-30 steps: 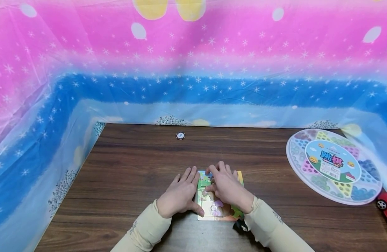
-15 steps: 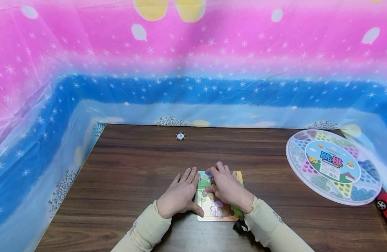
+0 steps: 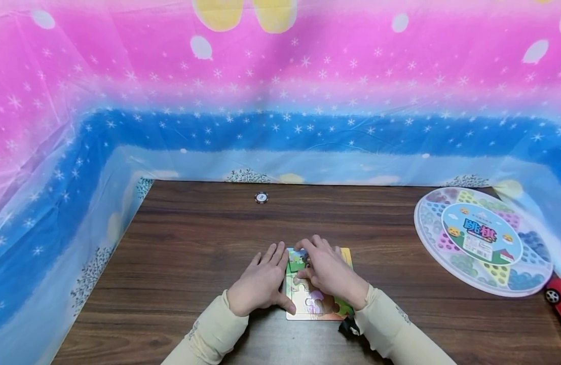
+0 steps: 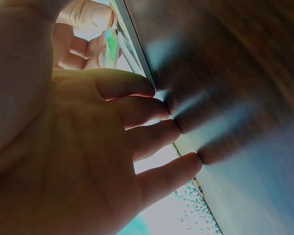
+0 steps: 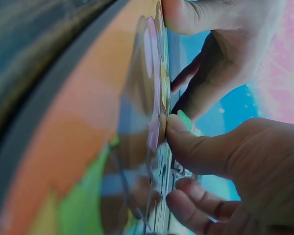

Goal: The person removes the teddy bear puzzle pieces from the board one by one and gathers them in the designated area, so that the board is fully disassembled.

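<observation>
A cartoon jigsaw puzzle [image 3: 300, 299] lies in its tray near the table's front. My left hand [image 3: 260, 284] is spread along its left side, thumb on the lower left edge. In the left wrist view, the fingertips [image 4: 188, 164] of that hand rest on the tabletop. Over the puzzle's upper part, my right hand [image 3: 329, 269] pinches a green-and-blue puzzle piece [image 3: 296, 259] at the upper left corner. The right wrist view has this piece's green edge [image 5: 185, 119] sticking up past the thumb [image 5: 196, 147]. My right palm hides much of the puzzle's middle.
At the right stands a round Chinese checkers set [image 3: 483, 241] under a clear lid, with a red toy car [image 3: 560, 304] beside it. A poker chip [image 3: 261, 197] lies farther back. Patterned cloth [image 3: 280, 129] hangs around the table. A small black object [image 3: 349, 328] sits by my right wrist.
My right fingertips have shifted slightly left with the green-and-blue puzzle piece, which sits a little nearer my left fingers. My left hand has stayed in place.
</observation>
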Demonstrator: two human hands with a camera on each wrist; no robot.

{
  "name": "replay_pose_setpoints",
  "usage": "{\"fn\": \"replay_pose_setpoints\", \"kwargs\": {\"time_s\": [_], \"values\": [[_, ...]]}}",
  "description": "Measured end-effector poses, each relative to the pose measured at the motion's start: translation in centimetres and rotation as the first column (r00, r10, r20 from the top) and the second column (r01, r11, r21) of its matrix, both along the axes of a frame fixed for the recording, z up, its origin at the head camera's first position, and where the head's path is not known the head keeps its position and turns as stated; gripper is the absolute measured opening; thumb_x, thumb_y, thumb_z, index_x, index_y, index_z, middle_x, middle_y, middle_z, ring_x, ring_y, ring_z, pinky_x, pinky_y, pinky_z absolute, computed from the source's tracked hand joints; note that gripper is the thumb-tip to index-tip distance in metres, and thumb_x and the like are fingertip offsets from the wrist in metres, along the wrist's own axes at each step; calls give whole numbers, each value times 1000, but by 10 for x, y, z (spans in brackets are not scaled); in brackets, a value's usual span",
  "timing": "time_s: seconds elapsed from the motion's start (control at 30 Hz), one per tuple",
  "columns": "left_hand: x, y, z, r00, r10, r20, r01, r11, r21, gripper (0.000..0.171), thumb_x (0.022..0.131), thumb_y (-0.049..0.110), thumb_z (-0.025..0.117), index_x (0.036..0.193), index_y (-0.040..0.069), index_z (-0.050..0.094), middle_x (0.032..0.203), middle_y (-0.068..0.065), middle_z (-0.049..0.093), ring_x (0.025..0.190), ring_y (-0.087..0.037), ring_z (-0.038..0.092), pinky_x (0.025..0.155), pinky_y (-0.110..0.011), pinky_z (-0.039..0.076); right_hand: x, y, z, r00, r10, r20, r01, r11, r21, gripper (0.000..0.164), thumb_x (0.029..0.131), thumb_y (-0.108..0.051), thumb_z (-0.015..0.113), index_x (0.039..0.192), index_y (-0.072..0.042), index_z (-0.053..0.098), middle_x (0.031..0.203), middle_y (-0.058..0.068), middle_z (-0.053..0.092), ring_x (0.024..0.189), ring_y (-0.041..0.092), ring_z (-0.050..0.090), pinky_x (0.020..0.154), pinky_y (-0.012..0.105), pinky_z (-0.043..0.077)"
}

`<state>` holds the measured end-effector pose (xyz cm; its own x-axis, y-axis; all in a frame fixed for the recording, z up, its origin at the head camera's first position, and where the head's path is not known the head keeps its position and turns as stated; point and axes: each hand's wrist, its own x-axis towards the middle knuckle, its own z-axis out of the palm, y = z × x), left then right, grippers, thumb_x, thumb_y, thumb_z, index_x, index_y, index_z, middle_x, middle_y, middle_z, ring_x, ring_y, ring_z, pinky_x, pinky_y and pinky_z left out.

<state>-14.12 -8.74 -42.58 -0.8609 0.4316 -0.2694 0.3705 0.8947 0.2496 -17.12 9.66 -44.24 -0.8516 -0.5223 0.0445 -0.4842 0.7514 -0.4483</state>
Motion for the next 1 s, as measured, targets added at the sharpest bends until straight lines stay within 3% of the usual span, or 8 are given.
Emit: {"fn": "replay_pose_setpoints", "kwargs": {"time_s": [0.13,0.23,0.33,0.47,0.67,0.83,1.0], "values": [[1,0,-1,1000,-2,-10,2,1000,4,123,61,65,79,151,-2,29,159,-18,18,146,-32,17,112,-53,25,1,2,1,999,31,-7,-31,996,-88,36,87,-22,75,119,-20,60,96,-6,59,81,7,57,74,32,46],[1,0,-2,1000,-3,-14,3,1000,4,123,61,65,79,151,-2,29,159,-18,19,146,-32,18,112,-53,26,1,5,5,998,53,45,-44,980,-193,25,91,-17,70,115,-19,62,86,-6,63,68,3,60,62,25,51],[1,0,-3,1000,-1,-9,1,1000,5,124,60,65,80,152,-1,28,159,-18,19,146,-32,18,112,-53,25,0,12,12,994,48,96,-19,959,-283,18,94,-14,66,111,-19,65,80,-7,65,61,6,59,53,24,50],[1,1,-4,1000,1,-10,-1,1000,12,125,60,64,80,152,-1,27,159,-18,18,146,-32,18,112,-53,25,-3,33,24,993,-20,121,60,938,-340,17,92,-12,67,107,-20,67,81,-6,66,57,12,57,47,27,48],[1,3,-5,1000,3,-22,-3,1000,5,126,59,64,81,152,0,27,159,-18,19,146,-32,18,112,-52,25,-14,83,31,988,-134,70,149,944,-295,15,90,-11,70,102,-20,70,76,-2,65,59,14,54,50,28,46],[0,2,-3,1000,9,-24,-9,1000,-2,126,58,63,81,152,0,27,159,-18,19,146,-32,18,112,-52,26,-19,120,28,972,-193,134,217,958,-188,12,91,-11,68,101,-18,70,80,-2,65,64,16,57,55,30,50],[0,2,-2,1000,13,-23,-13,1000,-5,126,58,63,81,152,0,27,159,-18,19,146,-31,18,112,-52,25,-21,147,24,963,-192,186,212,973,-92,11,89,-9,70,99,-14,70,78,-1,62,64,15,55,56,30,49]]}}
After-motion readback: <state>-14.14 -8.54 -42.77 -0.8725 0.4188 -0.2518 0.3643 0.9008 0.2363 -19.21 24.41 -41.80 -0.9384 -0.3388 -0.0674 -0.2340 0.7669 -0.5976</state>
